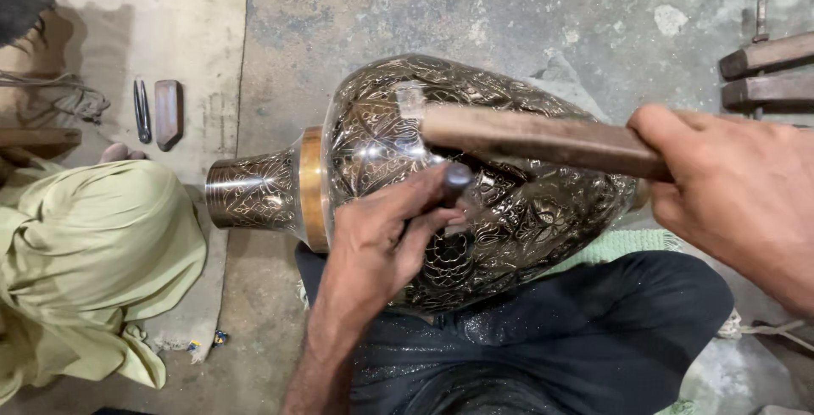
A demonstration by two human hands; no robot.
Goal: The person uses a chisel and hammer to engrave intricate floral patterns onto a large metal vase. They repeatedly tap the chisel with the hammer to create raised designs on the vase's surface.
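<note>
A large dark metal vase point(526, 203) with fine engraved patterns and a brass band at its neck lies on its side across my lap. My left hand point(381, 237) rests on the vase's belly and pinches a short metal chisel point(455, 179) whose tip touches the surface. My right hand point(738, 186) grips the handle of a wooden mallet point(526, 137), held over the vase with its blurred head just above the chisel's top.
Another person's knee in pale green cloth point(85, 245) sits at the left. Two small tools point(157, 111) lie on the concrete floor beyond it. Wooden pieces point(767, 72) rest at the upper right. My dark trousers point(577, 339) and a green cloth point(619, 245) lie under the vase.
</note>
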